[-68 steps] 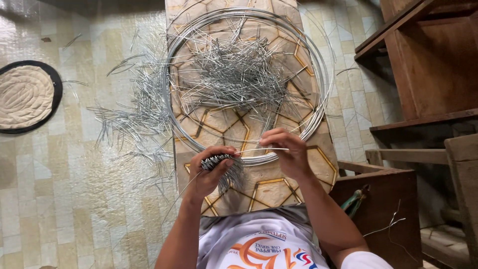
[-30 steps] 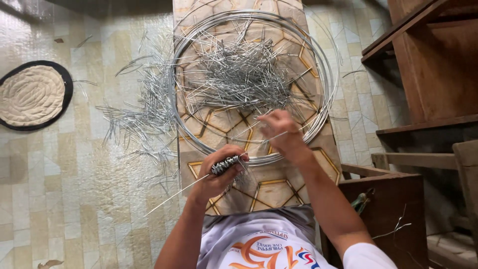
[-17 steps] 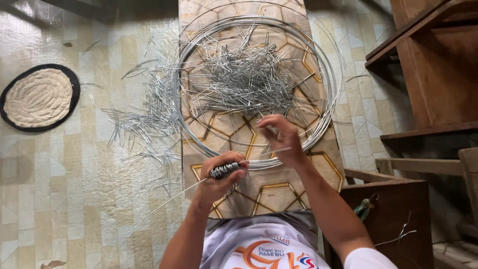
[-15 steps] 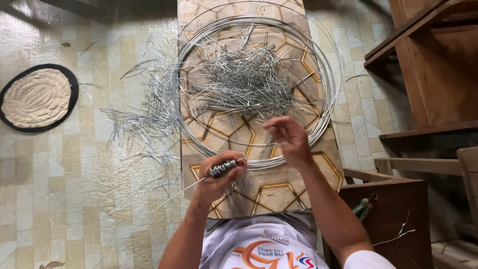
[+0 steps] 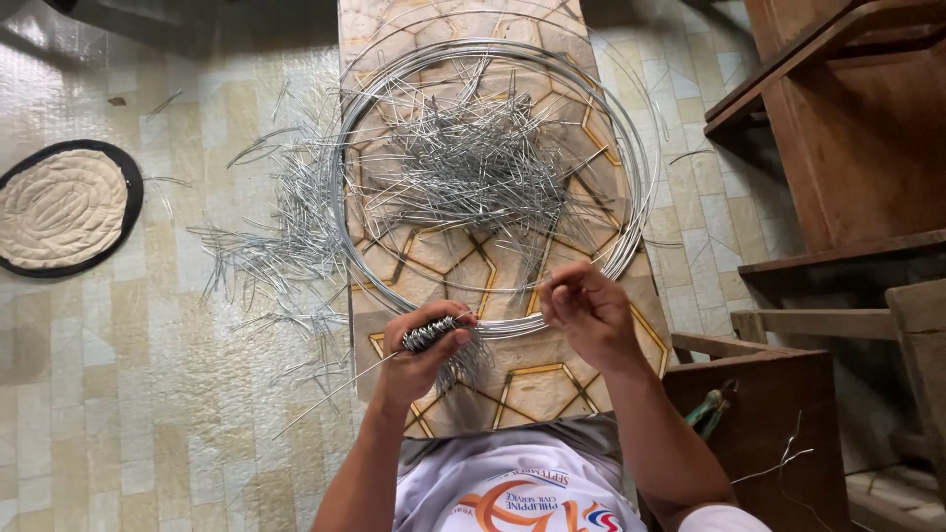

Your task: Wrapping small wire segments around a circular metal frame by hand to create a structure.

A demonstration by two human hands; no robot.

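Observation:
My left hand (image 5: 419, 353) grips a thin metal rod with a tight dark coil of wire (image 5: 431, 334) wound on it; the rod's bare end (image 5: 325, 399) sticks out to the lower left. My right hand (image 5: 583, 307) pinches the silver wire (image 5: 503, 317) that runs from the coil, fingers closed on it. Both hands hover over the near rim of a big ring of coiled silver wire (image 5: 631, 212) lying on a patterned board (image 5: 537, 389). A heap of short bent wire pieces (image 5: 473, 167) fills the ring.
More cut wire pieces (image 5: 286, 246) are strewn on the tiled floor left of the board. A round quilted mat (image 5: 59, 207) lies far left. Wooden shelves (image 5: 847, 148) stand on the right, and a brown wooden box (image 5: 759, 414) with pliers (image 5: 711, 409) sits beside my right arm.
My right hand has come down and closer to the coil, taking the wire between its fingers. The left hand keeps its hold on the rod.

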